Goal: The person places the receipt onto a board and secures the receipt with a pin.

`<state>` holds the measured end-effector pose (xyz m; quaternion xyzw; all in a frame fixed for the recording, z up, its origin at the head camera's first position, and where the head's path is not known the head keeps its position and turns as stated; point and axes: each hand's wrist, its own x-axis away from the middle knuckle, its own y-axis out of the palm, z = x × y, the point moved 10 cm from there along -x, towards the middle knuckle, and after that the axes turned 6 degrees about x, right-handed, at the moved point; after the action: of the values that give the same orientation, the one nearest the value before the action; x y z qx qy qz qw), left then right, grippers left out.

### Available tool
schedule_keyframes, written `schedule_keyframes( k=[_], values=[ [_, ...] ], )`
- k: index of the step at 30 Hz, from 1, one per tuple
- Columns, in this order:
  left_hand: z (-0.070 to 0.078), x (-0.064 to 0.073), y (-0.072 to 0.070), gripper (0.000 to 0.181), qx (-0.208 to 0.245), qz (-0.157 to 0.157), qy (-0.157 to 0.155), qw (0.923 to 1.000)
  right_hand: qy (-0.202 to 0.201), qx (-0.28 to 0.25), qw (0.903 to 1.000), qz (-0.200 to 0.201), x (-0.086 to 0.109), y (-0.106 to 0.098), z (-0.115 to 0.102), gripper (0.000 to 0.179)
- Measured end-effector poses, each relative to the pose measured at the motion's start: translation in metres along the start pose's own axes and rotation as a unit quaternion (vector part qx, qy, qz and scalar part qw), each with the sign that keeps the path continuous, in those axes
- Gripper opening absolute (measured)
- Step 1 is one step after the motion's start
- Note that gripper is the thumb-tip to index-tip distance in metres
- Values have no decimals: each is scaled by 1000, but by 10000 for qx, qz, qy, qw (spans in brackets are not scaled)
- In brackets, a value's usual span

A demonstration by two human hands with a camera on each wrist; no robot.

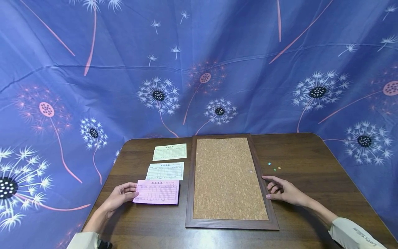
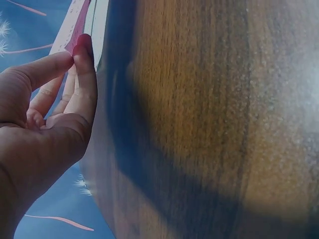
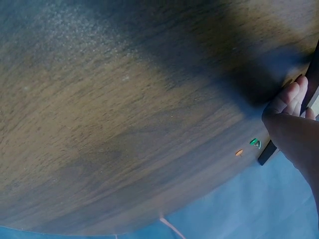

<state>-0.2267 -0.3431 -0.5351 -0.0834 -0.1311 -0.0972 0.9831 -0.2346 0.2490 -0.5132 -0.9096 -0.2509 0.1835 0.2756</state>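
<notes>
My left hand [image 1: 120,197] pinches the left edge of a pink printed form slip [image 1: 158,192] between thumb and fingers. The slip casts a dark shadow along its lower right edge, and it overlaps the bottom of a pale blue slip [image 1: 166,171]. In the left wrist view, thumb and fingertip meet on the pink paper. A framed cork board [image 1: 228,180] lies at the middle of the table. At its right side, my right hand [image 1: 287,192] has the index fingertip and thumb against the brown frame [image 1: 273,214]. A small pale pin [image 1: 250,171] sits on the cork near the right.
A pale green slip [image 1: 169,152] lies behind the blue one. Right of the board are a blue pushpin [image 1: 269,164], a green pushpin [image 1: 275,169] and an orange pushpin [image 1: 279,168]. The wooden table [image 1: 311,155] backs onto a blue dandelion-print cloth [image 1: 261,86].
</notes>
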Motion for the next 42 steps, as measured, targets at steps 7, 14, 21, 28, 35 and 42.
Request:
schedule_keyframes(
  k=[7,14,21,28,35,42],
  values=[
    [4,-1,3,37,76,48,49,9999,-5,-18,10000,58,0,-1,-2,59],
    [4,-5,5,33,112,161,27,9998,-10,-52,10000,72,2,0,-1,58],
    [11,-5,13,34,117,93,188,9997,-49,-51,9999,108,2,0,0,59],
    [15,-9,20,36,169,39,190,9997,-47,-80,9999,117,2,0,2,58],
    [19,-12,29,37,282,-145,303,9990,-93,-109,9997,205,2,0,2,58],
    [20,-18,39,30,506,-275,459,9973,-22,-64,9997,253,2,0,2,58]
  ],
)
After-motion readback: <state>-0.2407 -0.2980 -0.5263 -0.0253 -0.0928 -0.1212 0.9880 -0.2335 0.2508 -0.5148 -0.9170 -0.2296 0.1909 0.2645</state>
